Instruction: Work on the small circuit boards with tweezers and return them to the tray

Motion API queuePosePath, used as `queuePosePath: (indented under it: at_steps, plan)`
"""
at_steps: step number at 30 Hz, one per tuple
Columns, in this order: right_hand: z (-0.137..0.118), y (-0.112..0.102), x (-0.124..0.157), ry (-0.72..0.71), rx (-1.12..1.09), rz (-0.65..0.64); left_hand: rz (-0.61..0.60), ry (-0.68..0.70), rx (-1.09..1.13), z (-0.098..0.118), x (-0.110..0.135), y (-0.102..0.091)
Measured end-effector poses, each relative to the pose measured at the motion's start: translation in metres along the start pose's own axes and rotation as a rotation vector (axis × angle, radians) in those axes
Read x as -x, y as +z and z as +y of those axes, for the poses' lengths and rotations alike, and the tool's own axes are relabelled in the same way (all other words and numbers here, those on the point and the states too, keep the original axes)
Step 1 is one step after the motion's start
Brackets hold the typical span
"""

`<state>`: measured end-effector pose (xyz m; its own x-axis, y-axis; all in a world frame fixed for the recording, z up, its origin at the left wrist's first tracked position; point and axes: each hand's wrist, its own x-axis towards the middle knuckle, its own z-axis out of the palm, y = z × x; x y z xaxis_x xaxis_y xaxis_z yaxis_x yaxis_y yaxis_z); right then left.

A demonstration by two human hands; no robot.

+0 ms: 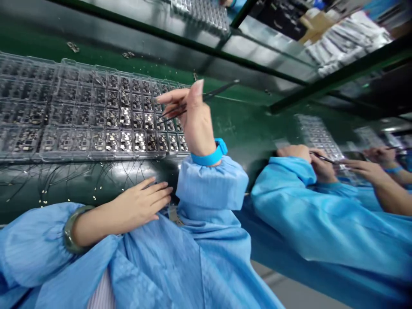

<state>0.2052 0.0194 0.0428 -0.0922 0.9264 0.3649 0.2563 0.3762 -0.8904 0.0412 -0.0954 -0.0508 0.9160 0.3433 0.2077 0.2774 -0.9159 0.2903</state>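
My right hand [195,116], with a blue band [209,158] at its wrist, is raised over the right end of a clear plastic tray [86,155]. It is closed round a pair of dark tweezers [222,89]; their thin tips point left and the joined end sticks out to the right. Small circuit boards [125,140] fill the tray's compartments. Below the tray, at the bench's front edge, my left hand [141,201] lies palm down with its fingers stretched out and nothing in them. A green bangle [68,231] circles that wrist.
Thin black wires [106,171] with small pale pieces lie on the green bench [244,128] before the tray. Loose small parts [73,46] lie behind it. A green shelf frame [180,38] runs above. At right, a co-worker's sleeves [315,210] and hands adjoin another tray [318,135].
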Motion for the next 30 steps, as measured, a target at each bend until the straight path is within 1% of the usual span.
queuePosePath:
  at_steps: [3, 4, 5, 7, 9, 11, 14, 16, 19, 22, 26, 30]
  plan:
    - [-0.014, -0.019, 0.019, -0.067, 0.003, 0.221, -0.024, -0.072, -0.036, -0.005, 0.002, -0.004]
    - [-0.019, -0.025, 0.030, -0.066, -0.012, 0.257, -0.029, -0.097, -0.042, -0.006, 0.004, -0.008]
    - [-0.022, -0.031, 0.044, -0.035, -0.012, 0.269, -0.032, -0.113, -0.045, -0.008, 0.006, -0.013]
    - [-0.023, -0.037, 0.073, 0.080, -0.007, 0.218, -0.017, -0.104, -0.046, -0.010, 0.011, -0.022]
    - [-0.018, -0.035, 0.104, 0.228, -0.011, 0.198, 0.015, -0.073, -0.047, -0.011, 0.017, -0.028]
    - [-0.009, -0.025, 0.130, 0.394, -0.056, 0.194, 0.041, -0.041, -0.037, -0.012, 0.023, -0.032]
    - [0.003, -0.004, 0.156, 0.591, -0.129, 0.204, 0.021, -0.012, -0.023, -0.013, 0.028, -0.032]
    - [0.008, 0.007, 0.165, 0.644, -0.138, 0.225, -0.011, -0.007, -0.031, -0.014, 0.028, -0.030]
    - [0.013, 0.015, 0.172, 0.628, -0.061, 0.251, -0.027, -0.009, -0.050, -0.014, 0.027, -0.027]
    - [0.016, 0.015, 0.176, 0.595, 0.032, 0.223, -0.024, -0.014, -0.068, -0.014, 0.028, -0.025]
    - [0.017, 0.014, 0.177, 0.577, 0.109, 0.179, -0.053, -0.019, -0.093, -0.014, 0.028, -0.024]
    - [0.015, 0.014, 0.174, 0.542, 0.156, 0.156, -0.032, -0.021, -0.106, -0.013, 0.027, -0.022]
